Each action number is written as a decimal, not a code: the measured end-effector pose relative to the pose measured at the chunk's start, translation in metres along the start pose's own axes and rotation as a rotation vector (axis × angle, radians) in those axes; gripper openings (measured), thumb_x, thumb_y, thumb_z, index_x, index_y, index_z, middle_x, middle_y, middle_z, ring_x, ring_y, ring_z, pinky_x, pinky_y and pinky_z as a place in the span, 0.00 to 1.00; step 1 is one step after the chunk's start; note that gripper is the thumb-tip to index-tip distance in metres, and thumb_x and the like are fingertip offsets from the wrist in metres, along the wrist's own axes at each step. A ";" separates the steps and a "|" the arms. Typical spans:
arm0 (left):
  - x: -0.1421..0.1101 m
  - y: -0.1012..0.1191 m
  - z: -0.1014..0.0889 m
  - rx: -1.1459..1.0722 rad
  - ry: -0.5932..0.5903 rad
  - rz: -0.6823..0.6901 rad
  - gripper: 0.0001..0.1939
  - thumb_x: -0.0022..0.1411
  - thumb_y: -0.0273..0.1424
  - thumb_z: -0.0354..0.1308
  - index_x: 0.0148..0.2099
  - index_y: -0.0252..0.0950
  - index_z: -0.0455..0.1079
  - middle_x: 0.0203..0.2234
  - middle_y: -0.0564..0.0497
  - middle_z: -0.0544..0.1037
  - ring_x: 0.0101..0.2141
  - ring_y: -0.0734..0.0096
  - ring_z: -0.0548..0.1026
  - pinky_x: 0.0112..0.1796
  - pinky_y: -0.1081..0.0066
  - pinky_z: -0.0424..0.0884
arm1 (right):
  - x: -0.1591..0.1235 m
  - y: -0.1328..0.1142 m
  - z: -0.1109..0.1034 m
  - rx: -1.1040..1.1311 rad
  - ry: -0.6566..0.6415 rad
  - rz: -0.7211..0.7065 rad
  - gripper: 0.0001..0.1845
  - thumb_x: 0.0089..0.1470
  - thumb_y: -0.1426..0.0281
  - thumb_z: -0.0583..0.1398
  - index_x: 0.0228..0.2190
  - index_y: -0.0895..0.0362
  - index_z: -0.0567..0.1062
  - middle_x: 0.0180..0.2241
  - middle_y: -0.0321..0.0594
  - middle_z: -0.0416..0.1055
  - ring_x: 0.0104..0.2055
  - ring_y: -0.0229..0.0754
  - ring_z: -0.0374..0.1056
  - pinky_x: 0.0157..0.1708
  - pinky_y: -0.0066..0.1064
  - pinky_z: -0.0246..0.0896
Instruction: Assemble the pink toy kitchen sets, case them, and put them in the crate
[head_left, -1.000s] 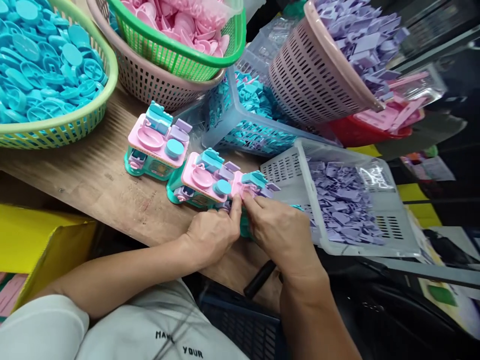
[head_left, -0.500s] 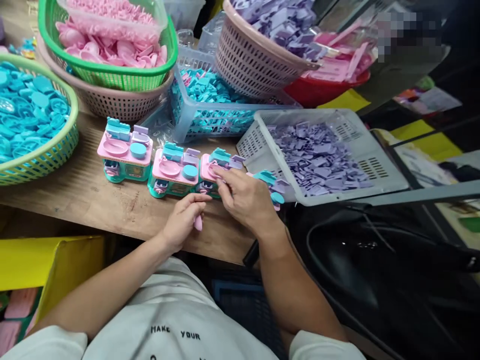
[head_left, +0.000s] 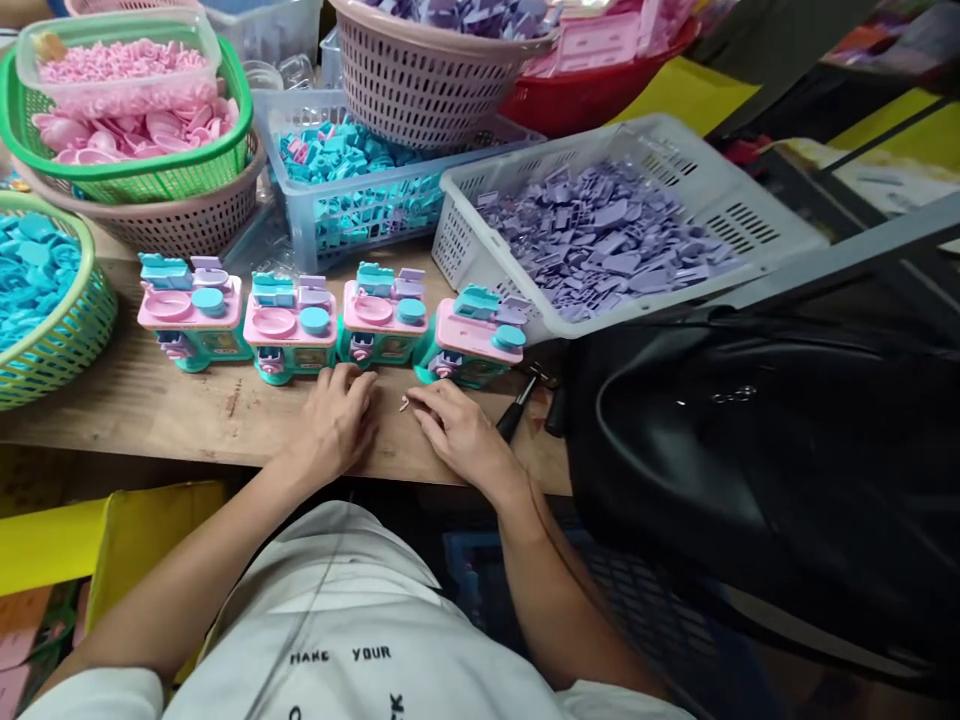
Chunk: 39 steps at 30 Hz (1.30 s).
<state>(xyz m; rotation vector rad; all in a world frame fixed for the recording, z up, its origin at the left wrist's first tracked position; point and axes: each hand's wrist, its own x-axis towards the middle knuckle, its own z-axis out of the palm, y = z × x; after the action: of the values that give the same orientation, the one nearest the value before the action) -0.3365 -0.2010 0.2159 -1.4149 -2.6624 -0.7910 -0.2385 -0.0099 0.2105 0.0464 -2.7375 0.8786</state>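
Several toy kitchen stoves with pink tops and teal bases stand in a row, among them the rightmost stove (head_left: pixel 471 340) and its neighbour (head_left: pixel 382 320). This neighbour carries a pink oval basin (head_left: pixel 373 309) and a blue disc; the rightmost shows a bare pink surface beside its disc. My left hand (head_left: pixel 337 420) rests on the wooden table with curled fingers, just in front of the stoves; whatever lies inside is hidden. My right hand (head_left: pixel 461 430) has its fingertips closed at a tiny pink hook-shaped piece (head_left: pixel 404 403), low over the table before the rightmost stove.
A black-handled tool (head_left: pixel 516 410) lies right of my right hand, near a black bag (head_left: pixel 675 450). Behind the stoves stand a white crate (head_left: pixel 517 270) of purple parts, a clear blue crate (head_left: pixel 300 215) of turquoise parts and a green basket (head_left: pixel 150 180) of pink parts.
My right hand has left the third stove's top and come down to the table front. My left hand has turned over, hiding the pink piece seen in it before. The view has shifted.
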 end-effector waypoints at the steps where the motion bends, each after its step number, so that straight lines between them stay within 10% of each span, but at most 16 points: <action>1: -0.002 -0.001 -0.001 0.030 0.008 -0.012 0.21 0.62 0.30 0.59 0.57 0.31 0.65 0.50 0.37 0.68 0.47 0.52 0.66 0.49 0.52 0.70 | -0.002 0.002 0.000 0.005 0.008 0.001 0.14 0.63 0.74 0.54 0.48 0.58 0.76 0.41 0.46 0.72 0.43 0.44 0.72 0.48 0.39 0.69; 14: 0.000 -0.006 -0.005 0.112 -0.003 -0.028 0.07 0.62 0.30 0.59 0.43 0.33 0.71 0.36 0.44 0.71 0.36 0.61 0.70 0.37 0.64 0.71 | 0.001 0.005 0.009 0.083 0.054 0.074 0.08 0.60 0.68 0.61 0.28 0.54 0.71 0.31 0.38 0.71 0.29 0.39 0.68 0.32 0.30 0.62; 22: -0.001 -0.008 -0.006 0.110 0.092 0.253 0.08 0.66 0.22 0.51 0.34 0.36 0.68 0.33 0.46 0.71 0.34 0.66 0.68 0.34 0.69 0.67 | 0.000 0.002 0.012 -0.001 0.104 0.026 0.07 0.61 0.72 0.58 0.29 0.55 0.70 0.30 0.38 0.71 0.27 0.38 0.66 0.31 0.29 0.58; 27: 0.000 -0.006 -0.006 0.093 0.157 -0.092 0.08 0.70 0.34 0.50 0.40 0.35 0.67 0.33 0.46 0.74 0.34 0.66 0.73 0.35 0.69 0.69 | 0.004 -0.001 0.012 0.009 0.116 0.013 0.06 0.60 0.74 0.56 0.31 0.54 0.70 0.31 0.39 0.71 0.29 0.39 0.67 0.33 0.30 0.60; 32: 0.022 0.017 0.001 0.210 -0.079 -0.476 0.21 0.69 0.45 0.52 0.50 0.31 0.67 0.40 0.39 0.78 0.37 0.55 0.79 0.34 0.65 0.69 | 0.008 -0.007 0.011 0.060 0.186 0.039 0.04 0.60 0.71 0.56 0.32 0.55 0.70 0.27 0.37 0.72 0.25 0.37 0.67 0.30 0.29 0.59; 39: 0.030 0.017 0.009 0.033 -0.016 -0.418 0.06 0.66 0.30 0.53 0.42 0.36 0.69 0.38 0.44 0.78 0.35 0.60 0.78 0.34 0.67 0.68 | 0.008 -0.013 0.009 0.200 0.154 0.056 0.06 0.60 0.71 0.57 0.33 0.55 0.74 0.29 0.39 0.72 0.27 0.38 0.69 0.30 0.28 0.63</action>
<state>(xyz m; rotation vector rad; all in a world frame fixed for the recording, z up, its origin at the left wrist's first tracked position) -0.3394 -0.1662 0.2230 -0.8652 -3.0111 -0.7510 -0.2465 -0.0248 0.2128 -0.0574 -2.5118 1.1199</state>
